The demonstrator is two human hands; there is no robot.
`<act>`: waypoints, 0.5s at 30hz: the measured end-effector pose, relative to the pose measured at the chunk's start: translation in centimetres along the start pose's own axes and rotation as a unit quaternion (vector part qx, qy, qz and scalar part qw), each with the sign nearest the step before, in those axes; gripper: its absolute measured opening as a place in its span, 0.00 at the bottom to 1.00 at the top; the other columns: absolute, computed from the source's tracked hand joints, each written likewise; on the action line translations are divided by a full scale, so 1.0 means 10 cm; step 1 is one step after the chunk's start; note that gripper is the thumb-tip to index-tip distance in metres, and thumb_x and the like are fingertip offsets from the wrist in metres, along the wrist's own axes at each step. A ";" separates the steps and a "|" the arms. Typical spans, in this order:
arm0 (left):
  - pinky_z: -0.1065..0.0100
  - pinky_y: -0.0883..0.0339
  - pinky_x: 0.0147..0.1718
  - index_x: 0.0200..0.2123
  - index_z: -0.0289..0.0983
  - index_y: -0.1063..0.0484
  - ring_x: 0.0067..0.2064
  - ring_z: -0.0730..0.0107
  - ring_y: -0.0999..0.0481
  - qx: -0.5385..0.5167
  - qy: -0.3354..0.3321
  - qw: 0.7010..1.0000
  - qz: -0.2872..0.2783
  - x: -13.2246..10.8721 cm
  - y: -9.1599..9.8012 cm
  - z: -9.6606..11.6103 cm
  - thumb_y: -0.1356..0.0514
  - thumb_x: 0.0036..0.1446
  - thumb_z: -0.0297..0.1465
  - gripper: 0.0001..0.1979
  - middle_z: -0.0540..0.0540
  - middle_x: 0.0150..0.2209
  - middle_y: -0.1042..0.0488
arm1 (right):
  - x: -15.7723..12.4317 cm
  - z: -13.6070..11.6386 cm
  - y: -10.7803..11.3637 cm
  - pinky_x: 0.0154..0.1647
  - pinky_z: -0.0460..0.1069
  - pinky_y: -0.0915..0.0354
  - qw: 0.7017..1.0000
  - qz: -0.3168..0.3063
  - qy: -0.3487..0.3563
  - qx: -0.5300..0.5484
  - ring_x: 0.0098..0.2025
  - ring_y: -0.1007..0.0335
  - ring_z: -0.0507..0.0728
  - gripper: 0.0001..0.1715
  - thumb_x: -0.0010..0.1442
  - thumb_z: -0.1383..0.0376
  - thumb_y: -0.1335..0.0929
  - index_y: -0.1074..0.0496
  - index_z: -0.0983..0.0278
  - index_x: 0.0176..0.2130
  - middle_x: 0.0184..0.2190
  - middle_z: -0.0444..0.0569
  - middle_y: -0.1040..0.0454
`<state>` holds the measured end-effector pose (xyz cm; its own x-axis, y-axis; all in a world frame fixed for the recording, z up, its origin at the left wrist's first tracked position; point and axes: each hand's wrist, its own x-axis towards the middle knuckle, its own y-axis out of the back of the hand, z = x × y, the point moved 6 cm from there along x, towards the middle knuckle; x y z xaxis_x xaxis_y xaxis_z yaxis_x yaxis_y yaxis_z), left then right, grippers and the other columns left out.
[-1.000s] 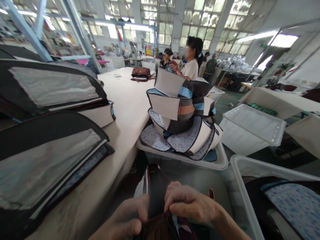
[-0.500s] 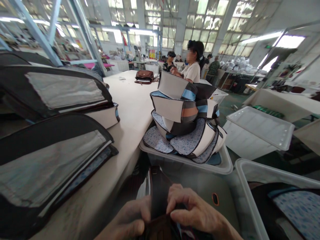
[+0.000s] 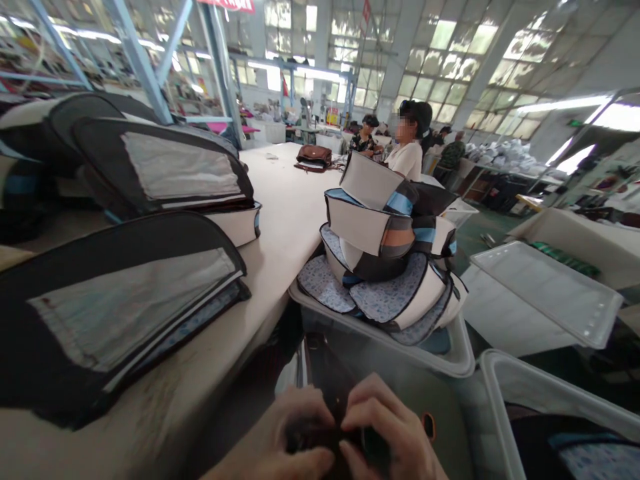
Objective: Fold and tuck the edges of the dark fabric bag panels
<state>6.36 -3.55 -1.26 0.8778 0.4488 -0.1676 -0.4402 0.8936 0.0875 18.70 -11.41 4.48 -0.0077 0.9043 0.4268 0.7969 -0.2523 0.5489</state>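
At the lower middle, my left hand (image 3: 287, 433) and my right hand (image 3: 387, 427) are close together, thumbs and fingers curled inward. Between them is a dark brown leather-like piece (image 3: 336, 437), pinched from both sides; its lower part is in shadow and blurred. Just beyond the fingers stands more dark brown material (image 3: 320, 363), with a pale edge on its left. To the right of my right hand lies an olive-grey surface with a small orange-rimmed oval (image 3: 429, 425).
Dark curved bag panels (image 3: 130, 300) with clear windows lie on the long pale table (image 3: 280, 200) at left. Stacked cream and patterned pieces (image 3: 370, 230) fill a plastic bin (image 3: 450, 363). Another bin (image 3: 500, 393) stands right. A brown bag (image 3: 314, 157) and people (image 3: 407, 157) are farther off.
My hands have come closer together, and their fingers now curl more tightly over the dark brown piece. The view has swung left, so the surroundings appear shifted to the right.
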 end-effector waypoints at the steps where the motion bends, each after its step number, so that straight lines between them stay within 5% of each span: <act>1: 0.69 0.43 0.36 0.29 0.37 0.28 0.37 0.65 0.34 0.015 -0.001 1.000 0.009 0.01 -0.01 0.02 0.38 0.44 0.28 0.05 0.52 0.31 0.33 | 0.00 -0.05 -0.01 0.29 0.47 0.34 0.998 0.008 0.038 -0.045 0.32 0.33 0.55 0.11 0.51 0.75 0.33 0.32 0.62 0.36 0.31 0.49 0.31; 9: 0.64 0.46 0.46 0.32 0.39 0.23 0.39 0.63 0.33 0.056 -0.004 0.998 0.040 0.01 -0.05 0.02 0.38 0.46 0.27 0.07 0.50 0.32 0.29 | -0.12 -0.10 -0.13 0.22 0.45 0.29 0.950 -0.037 0.112 -0.288 0.29 0.28 0.57 0.10 0.58 0.76 0.37 0.29 0.64 0.34 0.26 0.51 0.25; 15: 0.61 0.47 0.48 0.35 0.39 0.22 0.40 0.61 0.33 0.071 -0.030 0.995 0.056 0.02 -0.05 0.03 0.37 0.49 0.30 0.08 0.49 0.33 0.28 | -0.31 0.03 -0.28 0.28 0.47 0.25 0.901 -0.015 0.139 -0.411 0.34 0.23 0.61 0.15 0.60 0.77 0.40 0.27 0.65 0.38 0.31 0.55 0.22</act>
<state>6.83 -3.91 -1.10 0.8364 0.5406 -0.0907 -0.5084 0.8269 0.2403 16.64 -13.44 1.35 -0.2635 0.8231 0.5031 0.0770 -0.5020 0.8615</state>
